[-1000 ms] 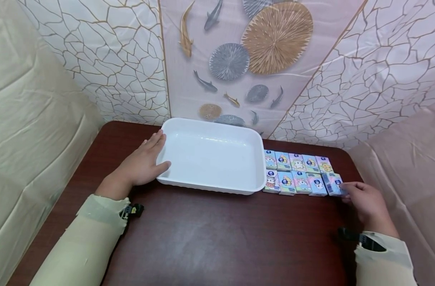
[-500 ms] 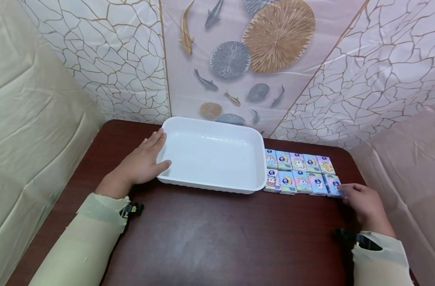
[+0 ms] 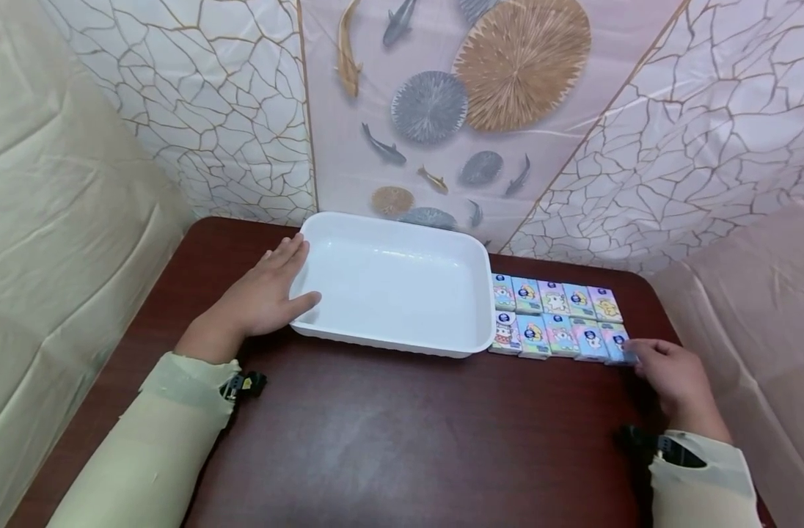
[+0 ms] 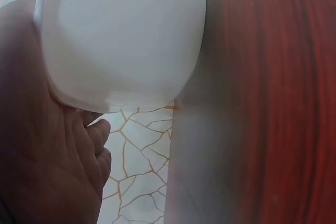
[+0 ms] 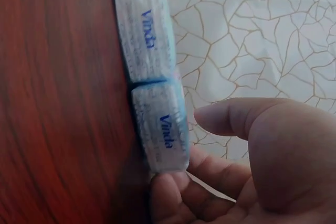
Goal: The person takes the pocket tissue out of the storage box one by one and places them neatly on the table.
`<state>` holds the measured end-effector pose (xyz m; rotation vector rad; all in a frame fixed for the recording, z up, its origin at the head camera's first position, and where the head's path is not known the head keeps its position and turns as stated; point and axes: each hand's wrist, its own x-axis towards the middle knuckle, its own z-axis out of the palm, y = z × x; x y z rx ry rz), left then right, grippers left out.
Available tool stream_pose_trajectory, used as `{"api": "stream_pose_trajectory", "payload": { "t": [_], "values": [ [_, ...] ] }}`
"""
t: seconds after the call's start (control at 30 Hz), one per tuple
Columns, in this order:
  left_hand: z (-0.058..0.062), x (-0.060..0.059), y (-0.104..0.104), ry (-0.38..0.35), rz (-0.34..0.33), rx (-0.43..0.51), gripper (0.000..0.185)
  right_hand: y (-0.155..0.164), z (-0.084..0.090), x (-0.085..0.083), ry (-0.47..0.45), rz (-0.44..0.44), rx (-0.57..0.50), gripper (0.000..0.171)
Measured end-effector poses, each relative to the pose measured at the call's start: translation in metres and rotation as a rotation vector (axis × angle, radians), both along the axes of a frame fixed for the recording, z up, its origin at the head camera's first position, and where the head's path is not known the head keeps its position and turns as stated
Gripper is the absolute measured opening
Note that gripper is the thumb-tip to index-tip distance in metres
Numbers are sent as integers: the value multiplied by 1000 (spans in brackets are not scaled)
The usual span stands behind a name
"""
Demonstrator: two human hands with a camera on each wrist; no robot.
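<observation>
Both hands low and forward — left (image 3: 263, 297) flat, right (image 3: 666, 370) curled.
</observation>
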<state>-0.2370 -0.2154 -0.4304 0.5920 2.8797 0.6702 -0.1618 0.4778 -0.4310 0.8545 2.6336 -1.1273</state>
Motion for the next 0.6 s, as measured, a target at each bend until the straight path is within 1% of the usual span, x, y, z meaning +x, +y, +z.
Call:
{"api": "stream_pose_trajectory", "payload": {
  "t": [0.07,0.17,0.23,0.33,0.47,0.6],
  "values": [
    [1,1,-1,-9,-2,10,104,-3,2,1,9,-13,3,69],
    [3,1,-2,-30,2,22,107,-9,6,4,20,-32,60,74],
    [4,1,-3,-38,6,27,108,-14,11,6,38,-35,124,76],
    [6,1,-3,-26,11,17,108,-27,20,7,76,-18,234,77],
    [13,-2,-1,17,19,-9,105,-60,35,1,183,67,347,72],
    [25,-7,5,69,25,-38,102,-104,53,-9,324,205,422,65]
  ]
}}
